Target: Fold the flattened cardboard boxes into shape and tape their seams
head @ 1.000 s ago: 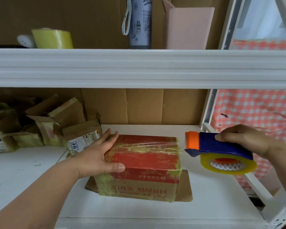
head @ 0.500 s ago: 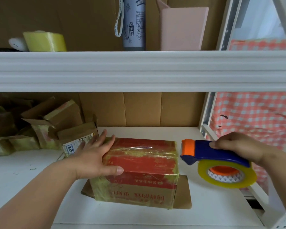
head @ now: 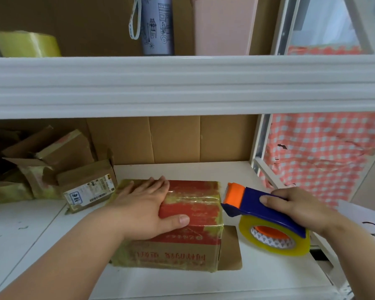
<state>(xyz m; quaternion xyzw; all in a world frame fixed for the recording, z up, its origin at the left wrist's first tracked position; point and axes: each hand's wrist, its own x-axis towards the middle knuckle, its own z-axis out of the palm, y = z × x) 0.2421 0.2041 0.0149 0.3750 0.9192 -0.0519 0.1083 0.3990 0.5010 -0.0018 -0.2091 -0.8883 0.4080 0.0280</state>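
A red and brown cardboard box [head: 195,215], wrapped in yellowish tape, stands on the white lower shelf [head: 258,278] with one loose flap [head: 231,250] lying flat at its right. My left hand [head: 145,206] rests flat on the box's top left, fingers straight, thumb along the front part of the top. My right hand [head: 294,208] grips the blue handle of a tape dispenser [head: 266,219] with an orange head and a yellow tape roll. The dispenser's head sits just beside the box's top right edge.
A pile of crumpled, taped cardboard boxes [head: 52,169] lies at the left of the shelf. The white upper shelf [head: 182,87] carries a tape roll [head: 28,44], a lilac bottle [head: 156,27] and a pink box [head: 223,27]. Checked red cloth [head: 316,156] hangs at the right.
My left hand slid further onto the box top. The tape dispenser in my right hand came in closer to the box's right edge.
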